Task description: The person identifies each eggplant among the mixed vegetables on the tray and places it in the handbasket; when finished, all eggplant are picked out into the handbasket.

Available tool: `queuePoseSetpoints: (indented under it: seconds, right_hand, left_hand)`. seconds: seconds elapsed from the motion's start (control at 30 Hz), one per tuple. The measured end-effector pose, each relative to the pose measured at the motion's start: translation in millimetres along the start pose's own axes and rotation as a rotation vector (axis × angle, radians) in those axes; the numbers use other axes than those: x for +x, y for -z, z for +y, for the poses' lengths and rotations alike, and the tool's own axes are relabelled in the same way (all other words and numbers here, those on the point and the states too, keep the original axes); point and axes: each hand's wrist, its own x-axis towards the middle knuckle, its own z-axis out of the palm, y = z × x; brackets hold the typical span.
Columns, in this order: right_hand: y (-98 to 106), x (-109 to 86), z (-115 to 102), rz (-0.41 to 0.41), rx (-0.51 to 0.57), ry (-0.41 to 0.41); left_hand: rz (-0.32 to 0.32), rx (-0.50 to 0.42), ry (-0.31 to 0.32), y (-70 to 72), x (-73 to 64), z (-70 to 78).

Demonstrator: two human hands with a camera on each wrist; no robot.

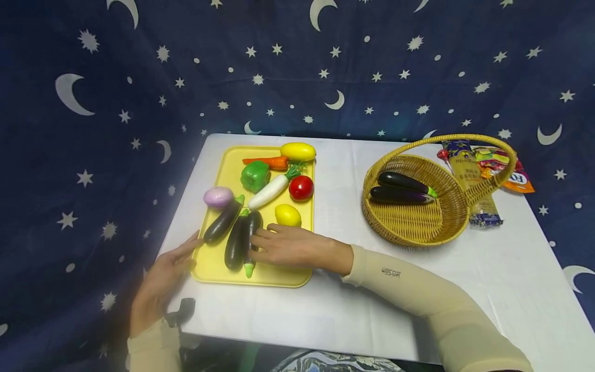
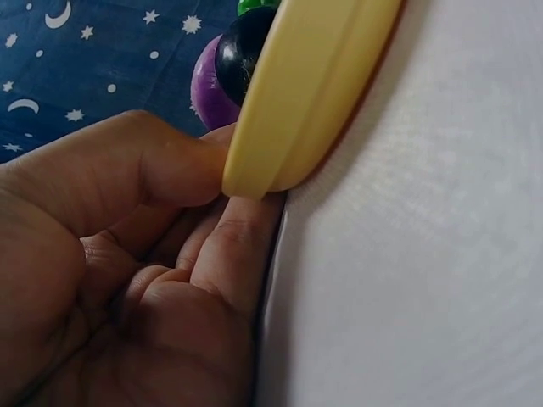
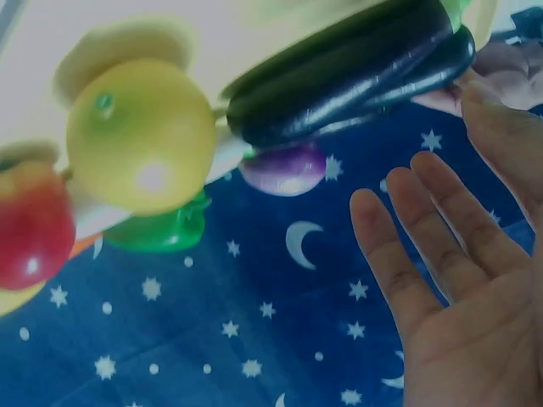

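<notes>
My left hand (image 1: 162,279) is at the left edge of a yellow tray (image 1: 279,276); in the left wrist view its thumb and a finger pinch the tray's rim (image 2: 297,110). My right hand (image 1: 290,247) hovers over the tray's lower middle, fingers spread and fairly straight, close over the rightmost eggplant (image 1: 252,232). Beside that lie a second eggplant (image 1: 236,243) and a third eggplant (image 1: 224,219). The right wrist view shows nothing between the right fingers, with the thumb near the eggplants' end. A lemon (image 1: 287,215) sits just beyond the right hand.
Also on the tray are a purple onion (image 1: 218,197), green pepper (image 1: 255,176), carrot (image 1: 267,163), white radish (image 1: 269,191), tomato (image 1: 301,188) and a yellow oval fruit (image 1: 298,152). A wicker basket (image 1: 395,235) with two eggplants (image 1: 402,195) stands right; packages (image 1: 474,181) lie behind its handle.
</notes>
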Motion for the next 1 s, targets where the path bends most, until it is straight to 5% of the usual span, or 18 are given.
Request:
queuePoseSetpoints:
  seconds: [0.27,0.8,1.0]
  right_hand:
    - [-15,8.5,-7,0.014,-0.026,0.030]
    - [-24,22.7,-15,0.038,0.001,0.039]
    - [-22,29.4,-19,-0.054,0.061,0.072]
  left_hand:
    - [-0.014,-0.030,-0.042,-0.8,-0.7,-0.6]
    - [-0.009,-0.062,-0.005,-1.8,-1.2,3.0]
    - [-0.006,-0.047,0.000,0.0,-0.3,1.3]
